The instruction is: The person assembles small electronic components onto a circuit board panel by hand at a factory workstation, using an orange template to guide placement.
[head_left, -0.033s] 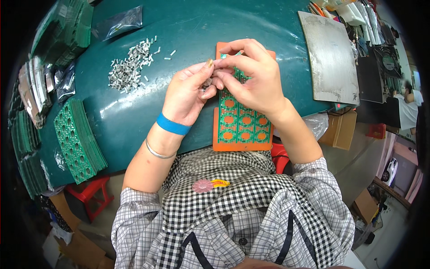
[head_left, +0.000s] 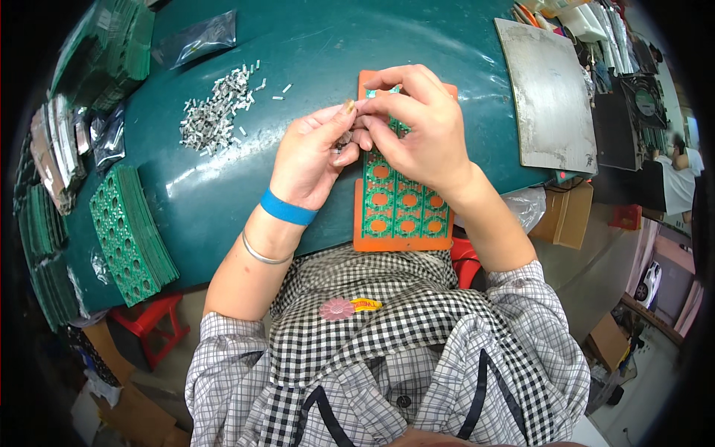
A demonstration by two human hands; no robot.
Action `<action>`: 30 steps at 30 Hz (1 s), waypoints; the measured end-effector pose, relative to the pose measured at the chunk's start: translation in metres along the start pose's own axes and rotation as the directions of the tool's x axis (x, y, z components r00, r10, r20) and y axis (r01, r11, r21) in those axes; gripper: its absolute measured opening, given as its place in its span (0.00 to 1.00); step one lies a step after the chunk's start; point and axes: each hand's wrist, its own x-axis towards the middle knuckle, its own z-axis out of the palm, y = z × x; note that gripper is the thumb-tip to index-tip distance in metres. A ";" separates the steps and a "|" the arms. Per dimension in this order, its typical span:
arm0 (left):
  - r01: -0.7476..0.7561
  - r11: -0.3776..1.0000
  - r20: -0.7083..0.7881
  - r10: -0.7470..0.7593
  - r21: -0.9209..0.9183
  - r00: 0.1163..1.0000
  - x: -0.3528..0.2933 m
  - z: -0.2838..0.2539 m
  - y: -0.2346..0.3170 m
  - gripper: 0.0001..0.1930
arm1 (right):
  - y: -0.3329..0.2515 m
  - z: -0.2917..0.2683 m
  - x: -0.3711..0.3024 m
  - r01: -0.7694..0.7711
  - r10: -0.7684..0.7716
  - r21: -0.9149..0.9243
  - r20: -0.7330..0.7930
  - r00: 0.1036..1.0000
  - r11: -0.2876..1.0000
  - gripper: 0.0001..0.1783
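"What does the circuit-board panel look like from where you stand?"

"Your circuit-board panel (head_left: pixel 395 201) is green, with rounded openings in neat rows and orange showing through them. It lies on the orange base (head_left: pixel 402 244) at the table's near edge, right in front of you; your right hand (head_left: pixel 424 127) is over its upper part and hides some of it."

"And my hands?"

"Your left hand (head_left: pixel 314 145) is curled in around some small grey pieces (head_left: pixel 344 138), thumb brought against the forefinger. Your right hand's thumb and forefinger meet the left fingertips, its other fingers bent loosely; I can't tell whether it pinches a piece."

"Anything else like those pieces?"

"A loose pile of tiny pale, silvery parts (head_left: pixel 212 115) on the green table (head_left: pixel 313 45), off to your left, with a few strays beside it."
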 end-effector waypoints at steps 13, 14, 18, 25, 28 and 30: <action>0.028 0.972 -0.097 -0.006 0.234 0.995 -0.004 0.012 0.000 0.11 | 0.005 -0.006 -0.010 -0.397 0.348 0.281 0.209 0.914 0.874 0.03; 0.027 0.972 -0.096 -0.005 0.235 0.995 -0.005 0.012 0.001 0.11 | 0.004 -0.007 -0.011 -0.395 0.347 0.281 0.208 0.915 0.874 0.03; 0.097 0.977 0.001 -0.099 0.192 0.995 -0.006 0.006 0.002 0.10 | -0.001 -0.015 -0.022 -0.387 0.322 0.425 0.219 0.921 0.818 0.05; 0.024 0.889 -0.079 0.013 0.456 0.997 -0.002 0.006 0.010 0.10 | 0.011 -0.030 -0.031 -0.396 0.355 0.383 0.175 0.918 0.835 0.03; -0.071 0.685 -0.188 0.296 0.726 0.936 0.011 -0.011 0.015 0.12 | 0.017 -0.032 -0.030 -0.451 0.440 0.271 0.101 0.892 0.850 0.05; 0.023 0.511 -0.224 0.336 0.859 0.915 0.022 -0.017 0.013 0.13 | 0.020 -0.030 -0.031 -0.448 0.435 0.231 0.109 0.894 0.864 0.06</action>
